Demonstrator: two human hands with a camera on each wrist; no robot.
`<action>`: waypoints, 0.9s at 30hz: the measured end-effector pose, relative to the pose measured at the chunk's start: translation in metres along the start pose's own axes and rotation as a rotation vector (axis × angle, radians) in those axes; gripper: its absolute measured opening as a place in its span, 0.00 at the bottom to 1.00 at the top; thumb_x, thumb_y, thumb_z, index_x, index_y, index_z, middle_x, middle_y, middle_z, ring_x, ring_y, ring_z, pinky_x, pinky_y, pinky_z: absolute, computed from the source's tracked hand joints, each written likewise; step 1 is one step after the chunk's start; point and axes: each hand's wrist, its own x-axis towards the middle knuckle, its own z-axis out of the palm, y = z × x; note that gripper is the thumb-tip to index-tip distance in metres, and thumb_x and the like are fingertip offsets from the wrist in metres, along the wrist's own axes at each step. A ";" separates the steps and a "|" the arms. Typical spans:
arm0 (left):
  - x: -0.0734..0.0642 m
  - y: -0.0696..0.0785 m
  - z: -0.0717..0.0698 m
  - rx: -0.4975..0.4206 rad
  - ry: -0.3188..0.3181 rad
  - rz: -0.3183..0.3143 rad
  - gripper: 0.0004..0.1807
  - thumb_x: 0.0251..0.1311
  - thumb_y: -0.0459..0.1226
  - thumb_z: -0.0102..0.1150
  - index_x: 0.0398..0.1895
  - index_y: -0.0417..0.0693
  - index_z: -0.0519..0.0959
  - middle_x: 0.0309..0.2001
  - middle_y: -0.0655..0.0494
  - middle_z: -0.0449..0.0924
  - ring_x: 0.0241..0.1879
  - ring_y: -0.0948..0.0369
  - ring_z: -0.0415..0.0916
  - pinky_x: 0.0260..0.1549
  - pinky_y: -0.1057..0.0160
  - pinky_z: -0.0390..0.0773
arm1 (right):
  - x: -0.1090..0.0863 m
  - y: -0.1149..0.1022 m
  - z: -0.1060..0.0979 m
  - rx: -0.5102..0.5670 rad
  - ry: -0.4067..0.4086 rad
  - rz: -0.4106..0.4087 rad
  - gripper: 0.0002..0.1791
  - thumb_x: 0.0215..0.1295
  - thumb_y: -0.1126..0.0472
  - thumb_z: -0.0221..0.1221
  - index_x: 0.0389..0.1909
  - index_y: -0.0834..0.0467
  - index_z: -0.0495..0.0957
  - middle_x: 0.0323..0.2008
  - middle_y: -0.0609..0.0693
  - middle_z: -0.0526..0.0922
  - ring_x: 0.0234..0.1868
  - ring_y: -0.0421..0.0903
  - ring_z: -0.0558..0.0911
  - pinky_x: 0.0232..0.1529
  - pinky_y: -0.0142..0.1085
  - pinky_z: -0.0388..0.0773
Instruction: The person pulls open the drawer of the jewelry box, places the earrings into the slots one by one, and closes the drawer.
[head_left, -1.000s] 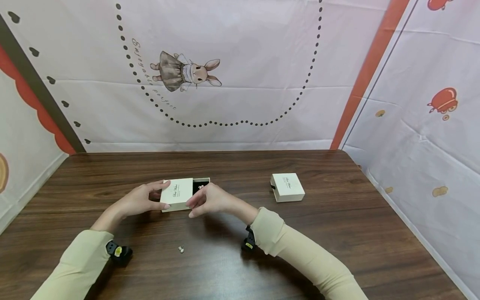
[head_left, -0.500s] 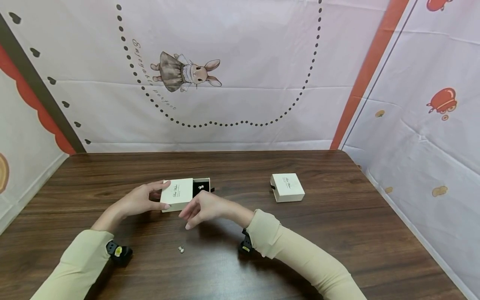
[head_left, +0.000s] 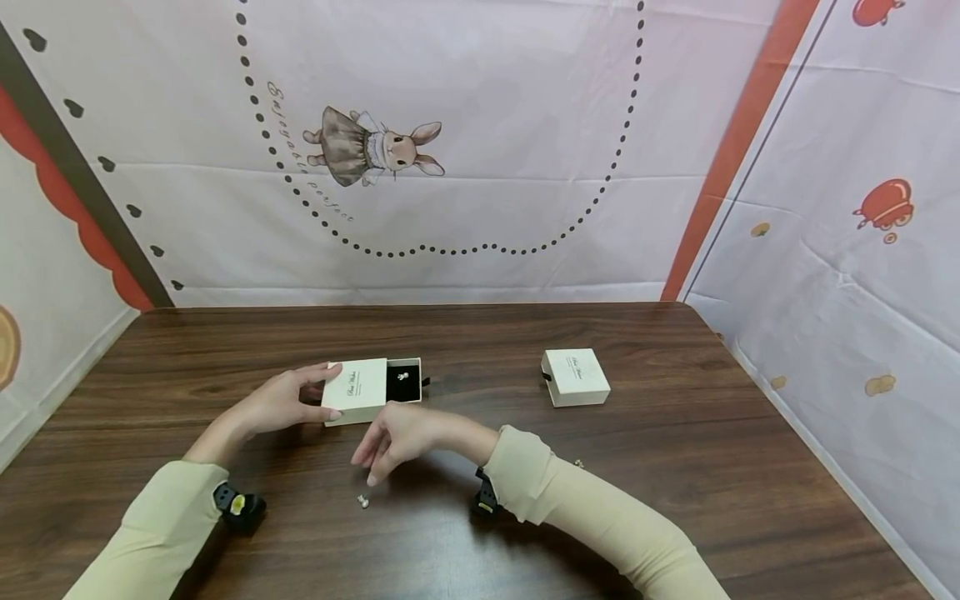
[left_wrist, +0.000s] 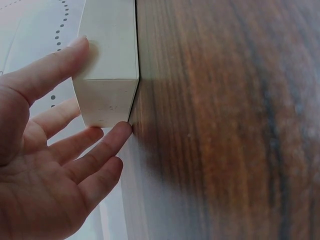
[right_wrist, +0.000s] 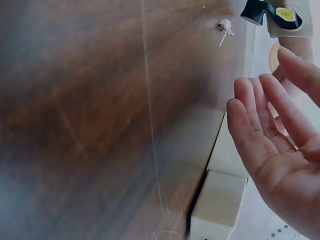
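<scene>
My left hand (head_left: 283,402) grips the closed end of a cream slide-out jewellery box (head_left: 355,386), thumb on its near side and fingers at the far edge. In the left wrist view the thumb presses the box (left_wrist: 111,45) side and fingertips touch its end. The box's drawer is pulled partly out to the right; a small earring (head_left: 403,376) lies on its black lining. My right hand (head_left: 401,435) hovers in front of the box, holding nothing, fingers gently bent. Just below its fingertips a stud earring (head_left: 363,502) with a pearl-like ball lies on the table; it also shows in the right wrist view.
A second cream box (head_left: 576,377) with a dark ribbon tab stands toward the right of the brown wooden table (head_left: 480,333). A tiny shiny piece (head_left: 579,463) lies beside my right sleeve. A printed cloth (head_left: 510,150) hangs behind the table.
My right hand has moved away from the drawer, toward me and slightly left, near the stud earring on the table. The drawer's contents are uncovered. My left hand keeps its hold.
</scene>
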 end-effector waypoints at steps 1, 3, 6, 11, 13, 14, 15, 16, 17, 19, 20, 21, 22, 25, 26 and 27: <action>0.000 0.000 0.000 0.001 0.000 0.000 0.44 0.50 0.48 0.64 0.67 0.39 0.58 0.66 0.31 0.51 0.53 0.43 0.70 0.46 0.47 0.72 | 0.000 0.000 0.001 -0.003 -0.006 0.000 0.14 0.48 0.72 0.66 0.39 0.68 0.81 0.32 0.57 0.84 0.27 0.30 0.79 0.33 0.23 0.74; 0.000 -0.001 0.000 0.002 0.001 -0.001 0.44 0.50 0.49 0.65 0.67 0.39 0.58 0.66 0.31 0.51 0.53 0.42 0.70 0.46 0.47 0.72 | 0.001 0.000 0.003 -0.006 -0.013 -0.009 0.13 0.48 0.72 0.66 0.38 0.68 0.81 0.32 0.58 0.84 0.27 0.30 0.78 0.33 0.22 0.74; 0.000 -0.002 0.000 0.002 0.001 0.000 0.44 0.50 0.49 0.64 0.67 0.39 0.58 0.66 0.31 0.51 0.53 0.42 0.70 0.47 0.47 0.71 | 0.002 -0.001 0.005 -0.021 -0.030 -0.018 0.13 0.47 0.72 0.66 0.37 0.68 0.82 0.31 0.57 0.84 0.27 0.31 0.78 0.33 0.22 0.74; 0.000 -0.001 -0.001 -0.003 0.002 0.006 0.44 0.50 0.48 0.64 0.67 0.38 0.58 0.66 0.31 0.51 0.53 0.42 0.70 0.47 0.47 0.71 | 0.005 0.000 0.008 -0.131 -0.061 -0.018 0.13 0.47 0.69 0.67 0.36 0.64 0.83 0.28 0.49 0.84 0.26 0.29 0.78 0.33 0.21 0.74; 0.000 -0.001 0.000 -0.008 0.002 0.009 0.44 0.50 0.48 0.64 0.67 0.38 0.58 0.66 0.31 0.50 0.53 0.43 0.70 0.47 0.48 0.71 | 0.006 -0.001 0.010 -0.177 -0.063 -0.009 0.13 0.47 0.68 0.68 0.37 0.62 0.83 0.27 0.46 0.84 0.26 0.28 0.78 0.33 0.20 0.73; 0.000 -0.001 0.000 -0.009 0.002 0.012 0.44 0.50 0.48 0.64 0.67 0.38 0.58 0.66 0.30 0.50 0.53 0.42 0.70 0.47 0.48 0.72 | 0.007 -0.001 0.010 -0.196 -0.061 -0.004 0.13 0.46 0.67 0.68 0.36 0.61 0.84 0.26 0.44 0.84 0.26 0.28 0.78 0.32 0.20 0.73; 0.000 -0.001 0.000 -0.011 0.002 0.014 0.44 0.50 0.48 0.64 0.67 0.38 0.58 0.66 0.30 0.50 0.53 0.42 0.70 0.46 0.48 0.72 | 0.008 -0.001 0.011 -0.212 -0.059 -0.002 0.13 0.46 0.66 0.69 0.36 0.61 0.84 0.26 0.43 0.83 0.26 0.27 0.78 0.32 0.20 0.73; 0.000 -0.001 0.000 -0.014 0.002 0.015 0.44 0.50 0.48 0.65 0.67 0.38 0.58 0.66 0.30 0.50 0.53 0.42 0.70 0.46 0.48 0.72 | 0.008 -0.001 0.012 -0.219 -0.056 0.002 0.13 0.46 0.66 0.69 0.36 0.60 0.84 0.25 0.43 0.83 0.26 0.27 0.78 0.32 0.20 0.73; 0.000 -0.001 0.000 -0.013 0.004 0.016 0.44 0.50 0.47 0.65 0.66 0.38 0.58 0.66 0.31 0.50 0.53 0.42 0.70 0.46 0.49 0.72 | 0.009 -0.001 0.013 -0.227 -0.053 0.006 0.13 0.46 0.66 0.69 0.36 0.60 0.84 0.25 0.42 0.83 0.26 0.27 0.78 0.32 0.19 0.73; 0.000 -0.002 0.000 -0.011 0.007 0.017 0.43 0.50 0.47 0.65 0.66 0.38 0.58 0.66 0.31 0.50 0.52 0.43 0.70 0.46 0.49 0.72 | 0.010 -0.002 0.014 -0.248 -0.050 0.010 0.12 0.46 0.65 0.69 0.35 0.59 0.84 0.24 0.41 0.83 0.25 0.27 0.78 0.31 0.19 0.72; 0.000 -0.002 0.000 -0.009 0.007 0.018 0.43 0.50 0.47 0.65 0.66 0.38 0.58 0.66 0.31 0.51 0.52 0.43 0.70 0.46 0.49 0.72 | 0.010 -0.002 0.014 -0.265 -0.050 0.010 0.12 0.46 0.65 0.69 0.35 0.59 0.84 0.24 0.40 0.83 0.25 0.27 0.78 0.31 0.19 0.72; 0.000 -0.002 0.000 -0.007 0.008 0.018 0.43 0.50 0.47 0.65 0.66 0.38 0.58 0.66 0.31 0.51 0.52 0.43 0.70 0.46 0.49 0.72 | 0.011 -0.002 0.015 -0.280 -0.052 0.009 0.12 0.46 0.65 0.69 0.35 0.58 0.84 0.24 0.40 0.82 0.25 0.27 0.77 0.31 0.19 0.72; 0.000 -0.002 0.000 -0.006 0.009 0.017 0.43 0.50 0.47 0.65 0.66 0.38 0.58 0.66 0.31 0.51 0.52 0.43 0.70 0.46 0.49 0.72 | 0.011 -0.003 0.015 -0.293 -0.055 0.009 0.11 0.46 0.64 0.69 0.34 0.58 0.85 0.23 0.40 0.82 0.25 0.27 0.77 0.31 0.19 0.72; 0.000 -0.002 0.000 -0.005 0.008 0.016 0.43 0.50 0.47 0.65 0.66 0.38 0.58 0.66 0.31 0.51 0.53 0.43 0.70 0.46 0.49 0.72 | 0.013 -0.003 0.017 -0.329 -0.063 0.016 0.10 0.47 0.64 0.69 0.33 0.56 0.85 0.22 0.38 0.81 0.25 0.27 0.76 0.30 0.19 0.71; 0.000 -0.002 0.000 -0.006 0.007 0.016 0.43 0.50 0.47 0.65 0.66 0.38 0.58 0.66 0.31 0.50 0.53 0.43 0.70 0.46 0.49 0.72 | 0.013 -0.003 0.018 -0.339 -0.064 0.018 0.09 0.47 0.63 0.69 0.32 0.56 0.85 0.21 0.38 0.81 0.25 0.27 0.76 0.30 0.19 0.71; 0.000 -0.002 0.000 -0.007 0.006 0.015 0.43 0.50 0.47 0.65 0.66 0.38 0.58 0.66 0.31 0.50 0.53 0.43 0.70 0.45 0.49 0.73 | 0.013 -0.004 0.018 -0.346 -0.065 0.021 0.08 0.47 0.63 0.69 0.32 0.56 0.85 0.21 0.38 0.80 0.24 0.27 0.76 0.30 0.19 0.71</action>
